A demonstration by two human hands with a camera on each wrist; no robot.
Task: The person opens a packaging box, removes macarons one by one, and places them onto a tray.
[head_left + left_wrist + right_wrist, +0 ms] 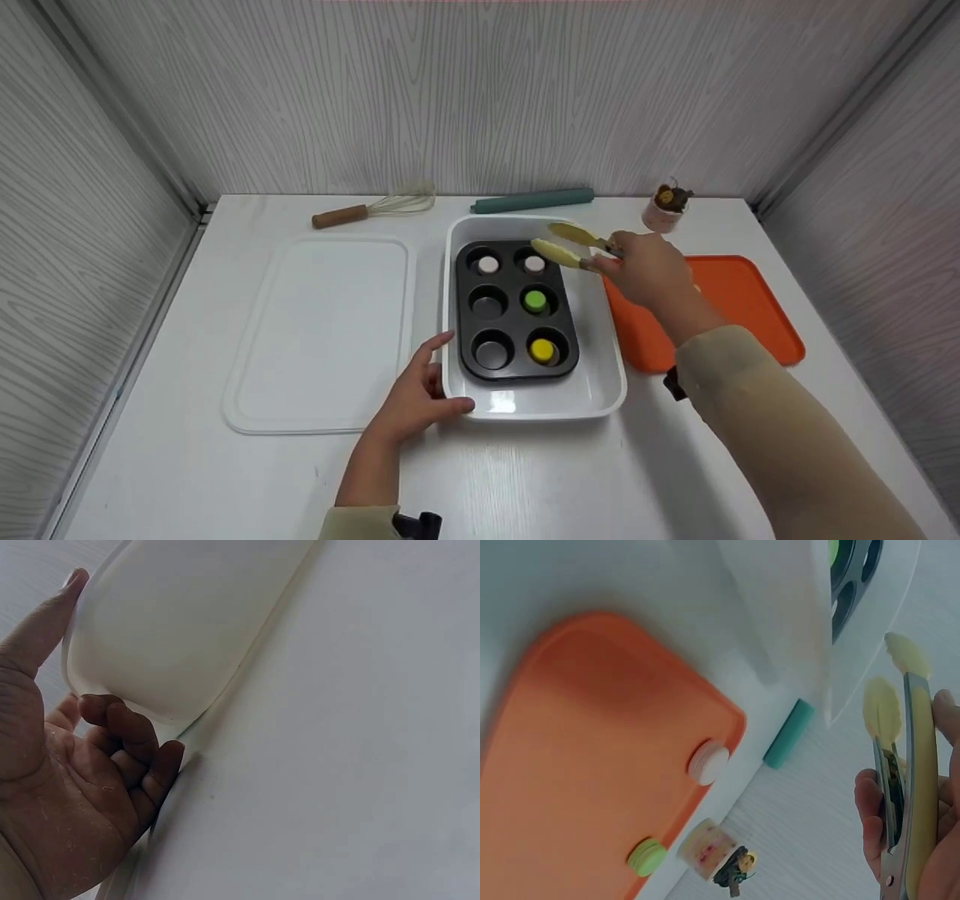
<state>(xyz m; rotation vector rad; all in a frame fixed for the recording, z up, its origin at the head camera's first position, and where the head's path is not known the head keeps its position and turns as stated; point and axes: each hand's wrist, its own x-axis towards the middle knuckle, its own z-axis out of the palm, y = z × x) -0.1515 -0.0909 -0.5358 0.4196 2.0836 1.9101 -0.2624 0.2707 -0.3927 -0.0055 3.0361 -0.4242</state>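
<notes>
Holding yellow-tipped tongs (574, 246), right hand (646, 268) fingers clamped on handles, tips apart; light, springy, grip mid-handle. Left hand (415, 397) fingers relaxed, bracing white tray (600, 390); smooth, likely slippery.

Prob. staged test booth w/ woodgrain panel walls (480, 90), baking gear.

We see bright, even light from above; glare sits on the tub (501, 401) beside the left fingers (439, 341), and both wrist views are soft, blurred.
</notes>
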